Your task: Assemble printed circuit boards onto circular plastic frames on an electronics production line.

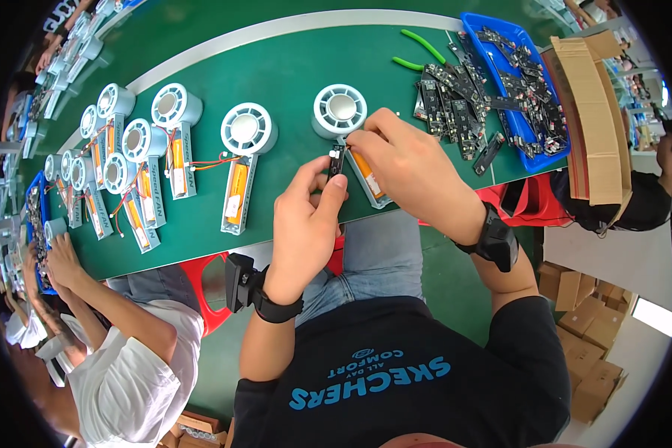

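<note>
My left hand [306, 213] pinches a small black circuit board [336, 160] upright between thumb and fingers. Close beside it, my right hand [410, 160] has its fingertips drawn together at the board's upper end; what they grip is hidden. Under my hands lies a light-blue handheld fan [339, 110] with a round head. An orange battery [366, 173] shows in its open handle, partly covered by my right hand. To the left, another such fan [248, 128] lies with its battery [236, 193] exposed and red wires running out to the side.
Several more opened fans [177, 104] lie at the left of the green table [306, 60]. Right of my hands are piled circuit boards [455, 97], green-handled pliers [424, 48], a blue tray [556, 149] of boards and a cardboard box [591, 119]. A co-worker's hands [63, 261] work at far left.
</note>
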